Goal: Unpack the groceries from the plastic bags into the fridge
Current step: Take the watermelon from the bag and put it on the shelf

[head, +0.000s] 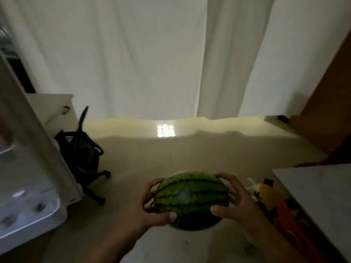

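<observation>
A striped green watermelon point(191, 201) is held in the air above the floor, low in the middle of the view. My left hand point(152, 207) grips its left side, thumb across the front. My right hand point(237, 204) grips its right side, fingers curled over the top edge and thumb on the front. The open fridge door point(28, 186) with its white shelves stands at the left. Grocery items, an orange-yellow bottle point(267, 194) among them, lie on the floor at the right, blurred.
A black office chair point(83, 154) stands just right of the fridge door. A white tabletop point(319, 196) fills the lower right corner. White curtains point(152, 57) hang ahead, and a brown wooden panel point(326, 88) runs along the right.
</observation>
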